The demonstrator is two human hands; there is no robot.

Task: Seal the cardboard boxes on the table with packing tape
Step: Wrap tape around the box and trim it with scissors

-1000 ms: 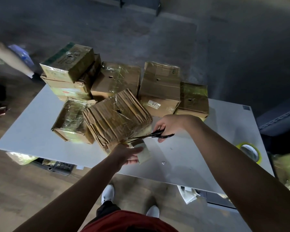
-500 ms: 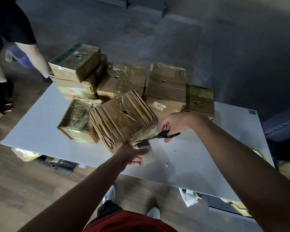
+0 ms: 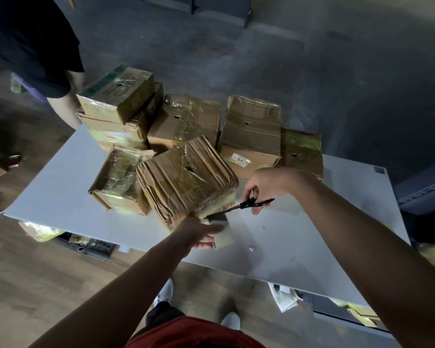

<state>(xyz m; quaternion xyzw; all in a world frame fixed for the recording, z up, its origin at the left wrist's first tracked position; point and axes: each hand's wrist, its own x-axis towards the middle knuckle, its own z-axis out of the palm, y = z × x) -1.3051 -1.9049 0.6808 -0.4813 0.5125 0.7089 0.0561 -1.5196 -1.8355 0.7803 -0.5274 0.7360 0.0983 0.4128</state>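
Grey tabletop (image 3: 299,242); we're at cut step: left grip (image 3: 201,233) holds tape roll (image 3: 225,237), right grip (image 3: 261,187) holds scissors (image 3: 239,205) beside front box (image 3: 186,179); next we snip, press end.

Tape roll (image 3: 223,234) lies before boxes (image 3: 186,180) on table (image 3: 312,247).

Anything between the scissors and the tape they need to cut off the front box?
Nothing visible. The scissors in the right hand reach the tape running from the front box to the tape roll gripped by the left hand, which sits close under the blade tips.
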